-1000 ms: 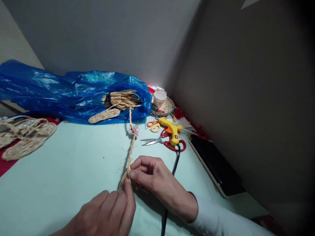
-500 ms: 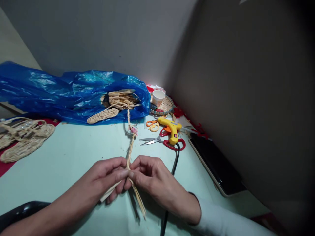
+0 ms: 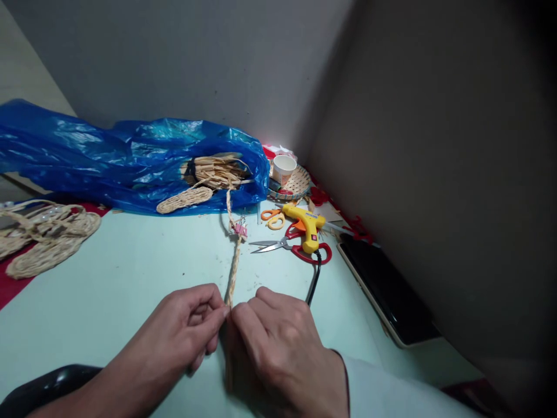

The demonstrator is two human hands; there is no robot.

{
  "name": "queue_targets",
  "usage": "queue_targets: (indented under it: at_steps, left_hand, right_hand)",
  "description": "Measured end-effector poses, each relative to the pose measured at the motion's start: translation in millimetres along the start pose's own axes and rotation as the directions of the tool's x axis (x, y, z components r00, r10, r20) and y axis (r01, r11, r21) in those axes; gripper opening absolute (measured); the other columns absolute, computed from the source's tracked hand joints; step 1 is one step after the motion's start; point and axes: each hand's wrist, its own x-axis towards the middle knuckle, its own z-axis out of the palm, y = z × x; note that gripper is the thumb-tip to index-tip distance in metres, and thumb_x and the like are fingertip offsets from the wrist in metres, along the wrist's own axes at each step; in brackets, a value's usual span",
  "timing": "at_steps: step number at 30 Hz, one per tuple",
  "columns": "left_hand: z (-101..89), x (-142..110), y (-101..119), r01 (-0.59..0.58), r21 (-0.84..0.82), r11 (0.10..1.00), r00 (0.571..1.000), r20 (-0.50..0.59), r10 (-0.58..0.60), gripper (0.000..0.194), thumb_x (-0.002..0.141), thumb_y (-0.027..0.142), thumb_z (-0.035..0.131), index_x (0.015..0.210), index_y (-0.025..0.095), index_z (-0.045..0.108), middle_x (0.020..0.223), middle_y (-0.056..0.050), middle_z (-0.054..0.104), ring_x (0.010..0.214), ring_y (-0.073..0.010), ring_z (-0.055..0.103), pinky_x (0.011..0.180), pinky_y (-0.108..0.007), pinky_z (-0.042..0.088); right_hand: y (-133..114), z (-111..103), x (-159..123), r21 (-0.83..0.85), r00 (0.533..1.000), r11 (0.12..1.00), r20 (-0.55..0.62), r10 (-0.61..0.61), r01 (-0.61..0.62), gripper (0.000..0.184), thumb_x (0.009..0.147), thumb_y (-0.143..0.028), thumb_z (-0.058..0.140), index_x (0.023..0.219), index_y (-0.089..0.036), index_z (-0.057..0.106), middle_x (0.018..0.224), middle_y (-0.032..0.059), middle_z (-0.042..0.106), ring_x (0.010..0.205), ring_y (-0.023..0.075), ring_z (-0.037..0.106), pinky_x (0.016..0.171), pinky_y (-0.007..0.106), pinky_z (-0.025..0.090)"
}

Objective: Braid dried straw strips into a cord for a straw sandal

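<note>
A pale straw braid (image 3: 235, 269) runs down the table toward me, with a pink binder clip (image 3: 241, 229) gripping it farther up. At its near end my left hand (image 3: 187, 325) pinches the braid between thumb and forefinger. My right hand (image 3: 278, 342) is closed against the same spot from the right, its back turned up and its fingertips mostly hidden. Loose straw strands hang below, partly covered by the right hand. Beyond the clip, the braid's far end reaches a bundle of dry straw (image 3: 220, 170).
The bundle lies in a blue plastic bag (image 3: 143, 151), beside a woven sole (image 3: 185, 200). Red-handled scissors (image 3: 270, 246), a yellow glue gun (image 3: 307, 223) and a tablet-like black device (image 3: 387, 290) lie to the right. Woven sandals (image 3: 52, 249) lie left; a paper cup (image 3: 284, 168) stands behind.
My right hand has turned over, back upward, and shifted slightly right and down. The straw strands that splayed left and right now hang together below. The view has tilted slightly.
</note>
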Motion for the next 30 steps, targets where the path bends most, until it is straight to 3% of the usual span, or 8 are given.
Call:
queue_targets:
  at_steps: [5,13,18,25,30]
  left_hand:
    - [-0.4,-2,-5,-0.061,-0.072,0.996,0.997,0.05,0.065,0.035,0.077,0.049,0.067,0.065,0.022,0.049,0.048,0.011,0.044,0.041,-0.0078,0.038,0.046,-0.023,0.03]
    - [-5.2,-3,-8,-0.089,-0.148,0.985,0.989,0.104,0.105,0.035,0.079,0.05,0.068,0.069,0.02,0.052,0.053,0.009,0.043,0.049,-0.0091,0.038,0.048,-0.023,0.031]
    - [-7.8,-6,-18,-0.042,-0.261,0.964,0.992,0.105,0.071,0.031,0.087,0.048,0.062,0.077,0.02,0.058,0.054,0.008,0.044,0.045,-0.0078,0.03,0.044,-0.023,0.02]
    - [-9.2,-9,-15,-0.041,-0.287,0.957,0.997,0.052,0.058,0.034,0.084,0.052,0.067,0.078,0.019,0.063,0.061,0.007,0.042,0.05,-0.009,0.027,0.045,-0.024,0.018]
    - [-12.3,-4,-10,0.003,-0.25,0.968,0.994,0.109,0.025,0.032,0.077,0.049,0.072,0.076,0.02,0.059,0.065,0.007,0.046,0.054,-0.0101,0.027,0.047,-0.023,0.018]
  right_hand:
    - [-1,3,1,-0.025,0.991,0.995,-0.083,-0.1,0.099,0.032,0.097,-0.006,0.044,0.07,-0.015,0.06,0.061,0.0019,0.054,0.057,0.017,0.041,0.052,0.033,0.029]
    - [-7,5,-1,-0.071,0.978,0.983,-0.112,-0.176,0.169,0.03,0.095,-0.008,0.042,0.072,-0.016,0.061,0.063,0.0044,0.055,0.061,0.0194,0.042,0.052,0.036,0.031]
    - [-12,6,-3,-0.14,0.98,0.977,-0.093,-0.176,0.162,0.024,0.095,-0.008,0.044,0.083,-0.014,0.064,0.068,0.0055,0.058,0.064,0.0202,0.044,0.055,0.037,0.034]
    - [-3,2,1,-0.029,0.977,0.98,-0.079,-0.197,0.195,0.027,0.096,-0.006,0.042,0.083,-0.011,0.066,0.069,0.0053,0.057,0.064,0.0191,0.041,0.054,0.035,0.034]
    - [2,0,3,0.04,0.976,0.976,-0.046,-0.214,0.216,0.031,0.1,-0.006,0.041,0.083,-0.009,0.067,0.069,0.0055,0.056,0.063,0.0185,0.04,0.054,0.034,0.035]
